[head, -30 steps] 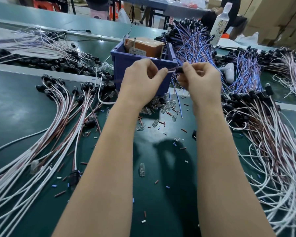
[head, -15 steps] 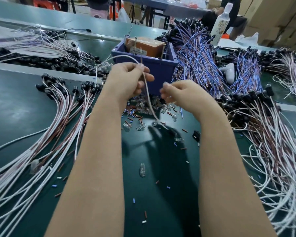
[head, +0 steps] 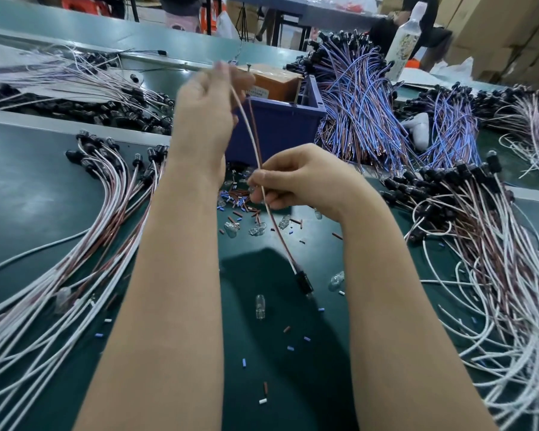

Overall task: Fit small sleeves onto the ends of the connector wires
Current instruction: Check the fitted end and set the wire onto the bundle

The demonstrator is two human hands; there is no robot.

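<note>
A thin white and brown wire pair (head: 253, 135) hangs in the air over the table (head: 28, 188), its black connector (head: 304, 283) dangling at the lower end. The left hand (head: 203, 110), raised and blurred, pinches the upper ends; the right hand (head: 296, 178) pinches the pair lower down. Small sleeves (head: 235, 202) lie scattered below the hands, in front of a blue bin (head: 280, 129). Bundles of wires (head: 75, 259) spread out on both sides.

A single wide-angle head-worn view looks forward and down across the green desk (head: 28, 213), close above the forearms (head: 175, 290).
</note>
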